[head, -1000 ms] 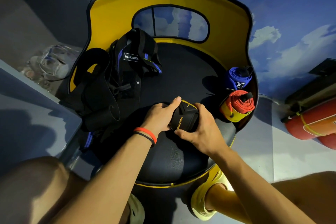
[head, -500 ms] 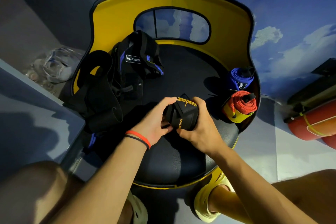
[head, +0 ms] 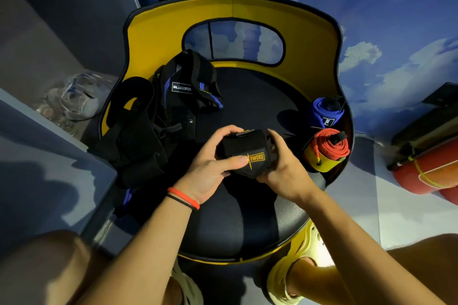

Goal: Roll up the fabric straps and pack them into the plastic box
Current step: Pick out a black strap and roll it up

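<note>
Over the middle of the black chair seat (head: 247, 218), the left hand (head: 210, 171) and right hand (head: 285, 168) both grip one rolled black strap (head: 244, 148). Its yellow label (head: 256, 157) reads "SWORD". Bare seat lies open beyond. At the seat's left edge, loose black straps (head: 138, 146) are piled, one marked "BLIZZSTA". At the right edge a red roll (head: 329, 147) and a blue roll (head: 327, 111) stand side by side.

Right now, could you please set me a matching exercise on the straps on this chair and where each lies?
1 black SWORD strap roll; 2 blue strap roll; 3 red strap roll; 4 loose black straps.
A heaped on left of seat; B gripped by left hand and right hand; C right edge, farther back; D right edge, nearer.
Pairs: 1-B, 2-C, 3-D, 4-A.
</note>
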A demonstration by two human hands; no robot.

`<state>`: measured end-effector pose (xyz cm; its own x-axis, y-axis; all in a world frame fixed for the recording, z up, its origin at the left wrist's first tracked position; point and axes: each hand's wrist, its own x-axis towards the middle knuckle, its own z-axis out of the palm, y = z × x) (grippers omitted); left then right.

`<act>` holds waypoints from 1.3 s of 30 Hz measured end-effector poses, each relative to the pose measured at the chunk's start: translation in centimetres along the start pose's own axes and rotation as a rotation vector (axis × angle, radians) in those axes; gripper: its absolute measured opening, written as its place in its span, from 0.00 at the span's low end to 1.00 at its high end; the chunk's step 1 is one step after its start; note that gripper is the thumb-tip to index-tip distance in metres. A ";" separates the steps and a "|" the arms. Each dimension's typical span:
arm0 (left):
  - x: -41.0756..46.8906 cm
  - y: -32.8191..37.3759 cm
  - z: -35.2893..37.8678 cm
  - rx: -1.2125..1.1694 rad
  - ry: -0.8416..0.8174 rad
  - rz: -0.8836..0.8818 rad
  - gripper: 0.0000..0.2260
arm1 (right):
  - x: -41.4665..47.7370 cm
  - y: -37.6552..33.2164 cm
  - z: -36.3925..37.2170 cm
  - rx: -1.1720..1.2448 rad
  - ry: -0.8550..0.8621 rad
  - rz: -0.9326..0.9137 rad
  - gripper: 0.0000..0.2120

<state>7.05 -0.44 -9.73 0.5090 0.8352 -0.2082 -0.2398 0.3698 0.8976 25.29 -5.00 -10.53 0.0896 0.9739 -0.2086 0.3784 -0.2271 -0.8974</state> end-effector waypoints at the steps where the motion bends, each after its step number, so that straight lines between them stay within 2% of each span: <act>1: 0.1 -0.1 0.0 0.004 0.017 0.042 0.25 | 0.0 -0.2 0.1 0.133 -0.022 0.104 0.47; 4: 0.3 -0.3 -0.3 0.050 0.080 0.117 0.26 | 0.0 -0.6 -0.2 0.567 -0.148 0.329 0.39; 6: 0.4 -0.4 -0.5 0.186 0.115 0.140 0.25 | 0.0 -1.2 -0.8 0.745 -0.241 0.353 0.30; 7: 0.4 -0.3 -0.4 0.286 0.121 0.153 0.25 | -0.1 -1.6 -1.0 0.747 -0.262 0.351 0.26; 9: 0.4 -0.2 0.0 0.497 0.099 0.187 0.24 | -0.1 -1.7 -0.9 0.615 -0.228 0.356 0.28; 11: 0.4 -0.2 0.4 0.600 0.078 0.198 0.24 | 0.2 -1.4 -0.5 0.527 -0.153 0.368 0.30; 16: 0.0 0.1 0.6 0.557 0.128 0.196 0.28 | 0.8 -1.8 0.1 0.489 -0.059 0.349 0.34; 19: 0.3 0.7 0.3 0.482 0.085 0.174 0.37 | 1.0 -2.4 0.3 0.452 0.049 0.284 0.25; 22: 1.2 0.7 0.1 0.540 0.106 0.212 0.35 | 1.3 -2.6 -0.4 0.228 0.132 0.146 0.31; 25: 2.5 0.0 1.3 0.559 0.272 0.270 0.30 | 2.1 -3.9 -2.2 -0.037 0.228 -0.028 0.34; 28: 4.8 -0.5 3.1 0.505 0.395 0.326 0.23 | 3.7 -4.9 -3.9 -0.252 0.299 -0.151 0.32; 30: 7.0 -0.9 4.0 0.541 0.456 0.368 0.20 | 5.0 -4.7 -4.8 -0.399 0.338 -0.154 0.36; 33: 10.0 -1.2 5.2 0.517 0.440 0.347 0.17 | 7.0 -4.5 -6.6 -0.561 0.369 -0.073 0.43; 39: 15.9 -2.3 6.9 0.369 0.427 0.244 0.21 | 10.9 -4.2 -9.3 -0.821 0.371 0.008 0.41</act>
<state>21.43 9.17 -12.41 0.0812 0.9955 -0.0484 0.0328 0.0459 0.9984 33.23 6.55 -5.38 0.3328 0.9415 0.0532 0.9026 -0.3018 -0.3070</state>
